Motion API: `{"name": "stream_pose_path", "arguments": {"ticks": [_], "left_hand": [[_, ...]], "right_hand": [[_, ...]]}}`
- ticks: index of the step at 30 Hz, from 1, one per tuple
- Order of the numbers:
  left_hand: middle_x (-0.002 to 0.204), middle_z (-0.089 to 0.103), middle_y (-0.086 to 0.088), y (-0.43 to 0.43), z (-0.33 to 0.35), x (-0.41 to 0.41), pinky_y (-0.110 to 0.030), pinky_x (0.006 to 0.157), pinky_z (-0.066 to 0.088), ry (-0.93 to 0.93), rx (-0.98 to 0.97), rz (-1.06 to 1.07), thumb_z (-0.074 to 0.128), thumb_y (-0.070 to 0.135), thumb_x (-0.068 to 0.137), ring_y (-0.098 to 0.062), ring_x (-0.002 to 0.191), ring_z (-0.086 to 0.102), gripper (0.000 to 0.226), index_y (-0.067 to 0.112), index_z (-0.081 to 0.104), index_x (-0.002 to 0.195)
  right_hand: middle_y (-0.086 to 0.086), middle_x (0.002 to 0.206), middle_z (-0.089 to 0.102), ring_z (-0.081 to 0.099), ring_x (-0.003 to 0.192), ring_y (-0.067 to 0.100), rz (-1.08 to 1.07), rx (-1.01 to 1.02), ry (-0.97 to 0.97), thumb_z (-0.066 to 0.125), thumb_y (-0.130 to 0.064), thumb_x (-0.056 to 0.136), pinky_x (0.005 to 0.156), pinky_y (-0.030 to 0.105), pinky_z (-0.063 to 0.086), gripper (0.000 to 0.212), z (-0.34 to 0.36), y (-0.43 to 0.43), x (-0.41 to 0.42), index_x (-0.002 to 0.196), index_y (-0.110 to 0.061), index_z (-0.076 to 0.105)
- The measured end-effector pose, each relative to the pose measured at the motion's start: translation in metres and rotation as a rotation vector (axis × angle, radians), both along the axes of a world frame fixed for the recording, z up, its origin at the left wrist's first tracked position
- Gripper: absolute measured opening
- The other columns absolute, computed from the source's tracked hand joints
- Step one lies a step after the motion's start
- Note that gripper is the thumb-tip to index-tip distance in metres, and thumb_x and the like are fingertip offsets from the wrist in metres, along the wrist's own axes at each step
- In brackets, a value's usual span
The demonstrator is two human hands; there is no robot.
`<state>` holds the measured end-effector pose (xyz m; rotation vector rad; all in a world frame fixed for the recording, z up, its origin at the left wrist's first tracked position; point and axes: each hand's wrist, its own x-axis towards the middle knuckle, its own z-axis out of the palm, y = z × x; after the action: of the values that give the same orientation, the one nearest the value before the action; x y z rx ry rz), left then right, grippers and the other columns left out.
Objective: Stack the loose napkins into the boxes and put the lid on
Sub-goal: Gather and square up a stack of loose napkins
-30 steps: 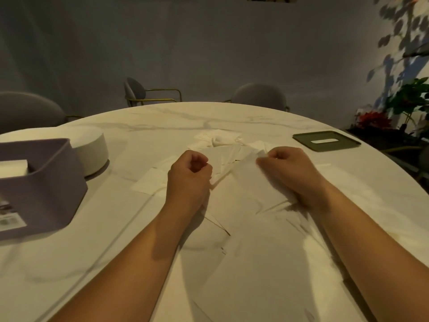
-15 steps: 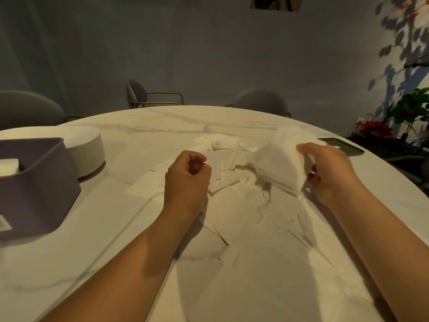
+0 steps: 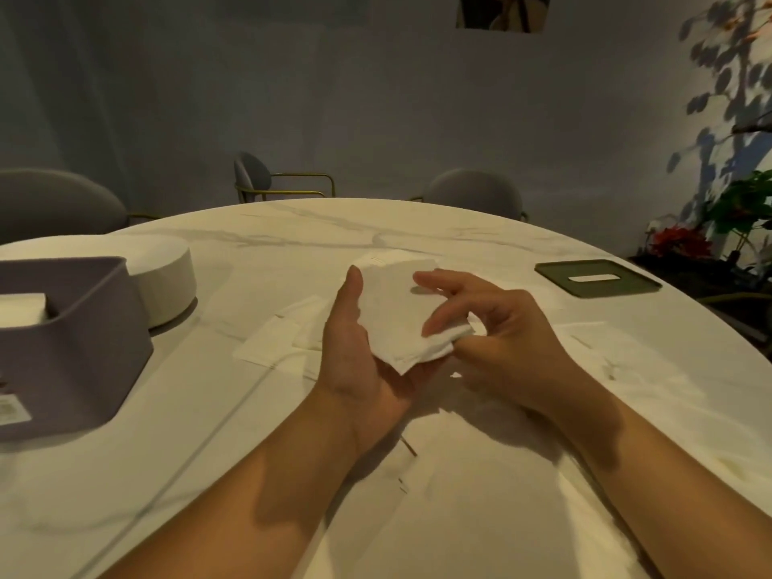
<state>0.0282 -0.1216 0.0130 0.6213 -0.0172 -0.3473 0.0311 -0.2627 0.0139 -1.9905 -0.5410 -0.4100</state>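
A folded white napkin stack (image 3: pixel 399 311) is held above the table's middle. My left hand (image 3: pixel 355 353) lies palm up beneath it, thumb straight along its left edge. My right hand (image 3: pixel 497 332) pinches its lower right corner, the other fingers spread above it. More loose napkins (image 3: pixel 271 342) lie flat on the marble table (image 3: pixel 317 231) under and around my hands. A purple box (image 3: pixel 71 348) stands at the left with a white napkin pile (image 3: pixel 21 309) inside. The dark green lid (image 3: pixel 597 277) with a slot lies at the right.
A round white box (image 3: pixel 163 277) stands behind the purple one. Grey chairs (image 3: pixel 255 173) ring the table's far side. A plant with red flowers (image 3: pixel 685 240) stands past the right edge.
My right hand lifted a napkin from the pile and brought it over. My left hand turned palm up from a fist and now supports it.
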Motion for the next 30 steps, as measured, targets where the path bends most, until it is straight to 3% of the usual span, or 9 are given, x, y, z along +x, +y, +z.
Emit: {"name": "stream_pose_path", "arguments": {"ticks": [2,6,8,13,18,20,22,26,30], "left_hand": [[0.099,0.073,-0.014,0.003,0.001,-0.001,-0.046,0.080,0.055,0.022,-0.023,0.045,0.046,0.054,0.091,-0.034,0.092,0.066,0.046,0.017,0.061,0.114],[0.104,0.068,-0.017,0.003,0.003,-0.004,-0.054,0.083,0.052,0.084,-0.018,0.062,0.043,0.057,0.091,-0.040,0.101,0.061,0.045,0.020,0.057,0.113],[0.103,0.067,-0.017,0.002,0.003,-0.003,-0.053,0.080,0.053,0.109,-0.020,0.054,0.045,0.057,0.090,-0.040,0.101,0.061,0.042,0.020,0.056,0.107],[0.100,0.068,-0.018,0.003,0.000,0.000,-0.050,0.085,0.051,0.074,-0.065,0.007,0.049,0.044,0.090,-0.036,0.092,0.061,0.040,0.015,0.056,0.117],[0.106,0.064,-0.018,0.005,-0.003,0.005,-0.046,0.076,0.053,0.079,-0.023,-0.007,0.053,0.034,0.089,-0.034,0.086,0.061,0.045,0.012,0.051,0.128],[0.102,0.065,-0.020,0.006,-0.003,0.004,-0.046,0.075,0.053,0.113,-0.048,-0.011,0.052,0.029,0.088,-0.036,0.084,0.062,0.042,0.007,0.053,0.125],[0.107,0.065,-0.022,0.007,-0.003,0.005,-0.047,0.079,0.053,0.140,-0.036,-0.014,0.049,0.025,0.089,-0.039,0.094,0.062,0.041,0.004,0.053,0.124],[0.114,0.063,-0.023,0.005,-0.003,0.007,-0.050,0.078,0.055,0.153,0.010,0.037,0.047,0.023,0.092,-0.040,0.103,0.061,0.042,0.006,0.047,0.131],[0.113,0.062,-0.021,0.000,-0.002,0.003,-0.046,0.077,0.056,0.092,0.063,0.049,0.044,0.023,0.095,-0.038,0.103,0.060,0.036,0.009,0.047,0.128]], "right_hand": [[-0.038,0.119,0.054,0.040,0.121,-0.016,0.009,-0.078,0.057,0.063,-0.002,0.081,0.085,0.000,0.037,0.034,0.000,-0.002,-0.001,0.084,-0.034,0.074],[-0.034,0.131,0.047,0.043,0.125,0.000,-0.033,-0.109,0.133,0.057,-0.036,0.076,0.106,0.030,0.037,0.032,-0.002,-0.002,0.001,0.105,-0.051,0.061],[-0.035,0.132,0.044,0.042,0.125,0.002,-0.086,-0.144,0.130,0.065,-0.043,0.074,0.109,0.035,0.035,0.036,-0.002,-0.002,0.002,0.105,-0.058,0.056],[-0.039,0.126,0.042,0.036,0.116,-0.021,-0.060,-0.260,0.084,0.072,-0.023,0.083,0.095,0.010,0.033,0.038,-0.006,-0.005,0.004,0.108,-0.049,0.061],[-0.029,0.121,0.054,0.045,0.117,-0.012,-0.055,-0.172,0.060,0.061,-0.013,0.089,0.090,0.008,0.041,0.031,-0.006,-0.005,0.005,0.099,-0.041,0.070],[-0.030,0.123,0.054,0.044,0.118,-0.012,-0.017,-0.177,0.085,0.060,-0.019,0.091,0.094,0.011,0.040,0.027,-0.006,-0.006,0.006,0.103,-0.042,0.068],[-0.032,0.124,0.052,0.044,0.119,-0.011,-0.003,-0.196,0.105,0.060,-0.028,0.090,0.097,0.015,0.039,0.025,-0.007,-0.007,0.006,0.105,-0.047,0.064],[-0.044,0.109,0.048,0.048,0.107,-0.014,-0.074,-0.141,0.113,0.066,-0.044,0.082,0.083,0.012,0.042,0.029,-0.004,-0.005,0.005,0.105,-0.056,0.052],[-0.040,0.106,0.041,0.051,0.099,-0.005,-0.134,-0.217,0.157,0.071,-0.055,0.070,0.079,0.013,0.044,0.049,-0.002,0.003,0.002,0.109,-0.056,0.043]]}}
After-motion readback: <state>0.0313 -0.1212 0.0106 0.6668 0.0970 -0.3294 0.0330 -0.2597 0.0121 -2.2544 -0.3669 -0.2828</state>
